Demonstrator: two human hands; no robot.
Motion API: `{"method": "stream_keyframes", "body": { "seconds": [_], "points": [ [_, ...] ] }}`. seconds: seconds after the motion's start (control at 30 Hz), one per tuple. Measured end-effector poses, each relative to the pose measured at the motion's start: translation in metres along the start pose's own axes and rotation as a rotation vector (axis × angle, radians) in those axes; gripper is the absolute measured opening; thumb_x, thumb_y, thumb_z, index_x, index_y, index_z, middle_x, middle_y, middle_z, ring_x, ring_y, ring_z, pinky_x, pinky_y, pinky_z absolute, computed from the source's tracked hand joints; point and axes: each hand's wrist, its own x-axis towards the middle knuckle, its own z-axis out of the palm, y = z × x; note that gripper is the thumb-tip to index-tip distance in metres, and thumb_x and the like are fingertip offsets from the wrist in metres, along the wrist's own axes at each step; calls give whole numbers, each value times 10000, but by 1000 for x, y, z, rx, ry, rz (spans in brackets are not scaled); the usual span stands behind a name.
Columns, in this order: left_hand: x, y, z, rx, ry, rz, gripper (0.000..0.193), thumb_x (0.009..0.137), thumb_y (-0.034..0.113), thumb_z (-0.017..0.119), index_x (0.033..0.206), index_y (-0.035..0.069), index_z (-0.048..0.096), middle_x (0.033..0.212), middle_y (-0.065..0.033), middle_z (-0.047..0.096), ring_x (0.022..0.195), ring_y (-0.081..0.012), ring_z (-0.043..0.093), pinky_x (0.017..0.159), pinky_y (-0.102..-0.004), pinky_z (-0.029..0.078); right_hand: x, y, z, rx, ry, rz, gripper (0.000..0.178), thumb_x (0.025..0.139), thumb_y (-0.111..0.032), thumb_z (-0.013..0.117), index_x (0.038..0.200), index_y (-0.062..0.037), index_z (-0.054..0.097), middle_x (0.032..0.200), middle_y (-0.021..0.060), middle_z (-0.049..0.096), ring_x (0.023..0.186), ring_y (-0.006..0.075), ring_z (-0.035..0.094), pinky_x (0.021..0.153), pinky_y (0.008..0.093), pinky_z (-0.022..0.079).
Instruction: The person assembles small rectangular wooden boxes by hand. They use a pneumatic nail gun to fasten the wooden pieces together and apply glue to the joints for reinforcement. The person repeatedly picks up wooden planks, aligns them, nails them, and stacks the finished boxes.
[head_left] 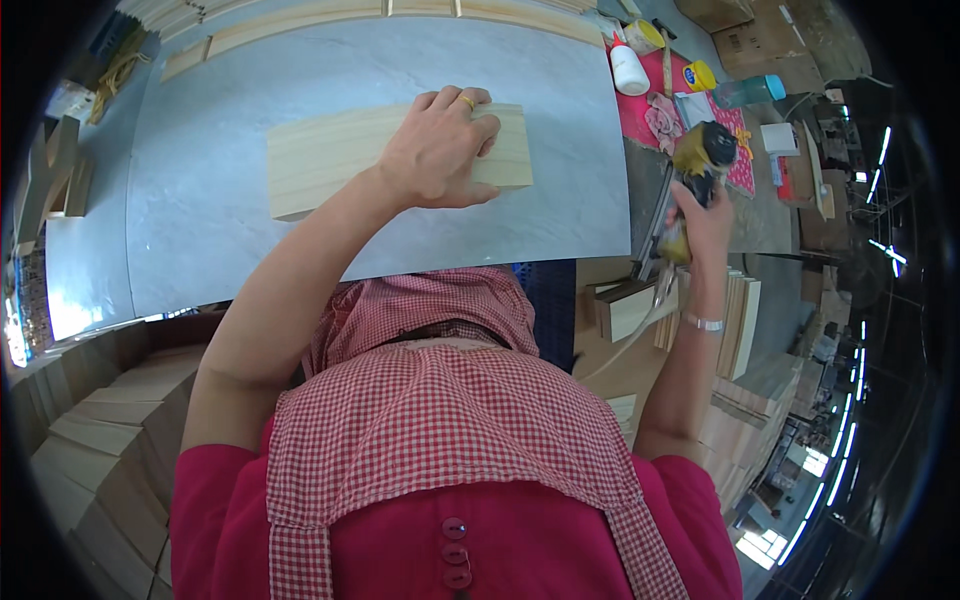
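A pale rectangular wooden board [335,150] with a visible near side lies on the grey-white marbled tabletop [200,240]; whether it is solid or hollow cannot be told. My left hand [440,150] grips it across the right half, fingers bent over the far edge and the thumb by the near edge. Off the table's right side, my right hand [705,215] is wrapped around the handle of a yellow-and-black nail gun [690,155]. A pale air hose [630,340] hangs below the tool. The gun is apart from the board.
Long wooden strips [300,28] lie along the table's far edge. To the right, a red patterned cloth [640,110] bears a white glue bottle [628,70], and a teal bottle [750,91] lies close by. Stacked wooden pieces [110,430] stand at the lower left, more boards [735,320] below right.
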Motion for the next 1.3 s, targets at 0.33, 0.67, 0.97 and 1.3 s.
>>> {"method": "stream_keyframes", "body": {
  "seconds": [0.33, 0.67, 0.97, 1.3],
  "points": [
    [4, 1, 8, -27, 70, -2, 434, 684, 391, 828, 828, 62, 585, 1339, -235, 567, 1224, -374, 522, 1052, -476, 413, -100, -104, 28, -257, -347, 43, 242, 863, -154, 818, 1000, 6, 699, 718, 7, 662, 492, 55, 524, 433, 249, 408],
    [2, -1, 12, -45, 109, -3, 411, 687, 382, 823, 833, 59, 615, 1339, -235, 565, 1229, -367, 519, 1057, -461, 410, -94, -116, 46, -295, -478, 108, 275, 892, -185, 805, 1039, 2, 665, 681, -17, 598, 457, 56, 483, 415, 244, 380],
    [1, 0, 10, -47, 95, -12, 411, 688, 384, 815, 863, 57, 639, 1326, -229, 566, 1226, -353, 515, 1061, -455, 404, -103, -114, 53, -211, -414, 166, 275, 906, -247, 793, 942, 14, 713, 658, -3, 618, 468, 68, 514, 433, 267, 419],
    [1, -1, 11, -49, 83, -29, 417, 687, 384, 807, 887, 51, 658, 1328, -219, 570, 1229, -348, 516, 1066, -449, 405, -76, -116, 68, -246, -442, 138, 240, 933, -215, 771, 927, -8, 652, 593, -28, 543, 438, 52, 458, 408, 242, 368]
  ]
}}
